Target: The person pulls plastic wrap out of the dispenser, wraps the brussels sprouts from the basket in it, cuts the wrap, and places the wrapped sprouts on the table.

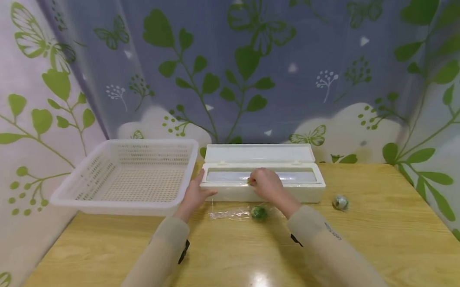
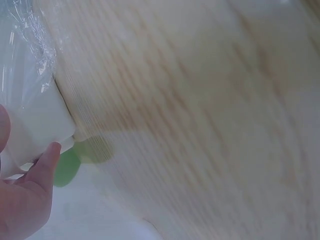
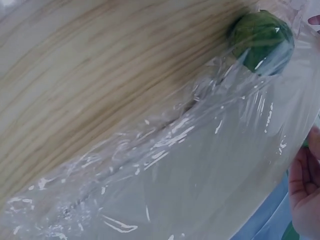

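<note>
A long white cling film box [image 1: 264, 193] stands on the table, its lid [image 1: 260, 154] raised at the back. My left hand [image 1: 194, 196] holds the box's left end, thumb along the front and fingers at the side. My right hand [image 1: 267, 184] pinches a small green slider [image 1: 249, 181] at the front edge of the box's opening. Clear cling film [image 3: 200, 150] hangs down the box front onto the table. On the film lies a round, leafy green vegetable [image 1: 259, 212], partly covered by film in the right wrist view.
A white plastic basket [image 1: 123, 207] with slotted walls stands to the left of the box. Right of the box lies a small film-wrapped ball [image 1: 341, 202]. The wooden table [image 1: 224, 256] ends at a patterned curtain [image 1: 202, 72] behind.
</note>
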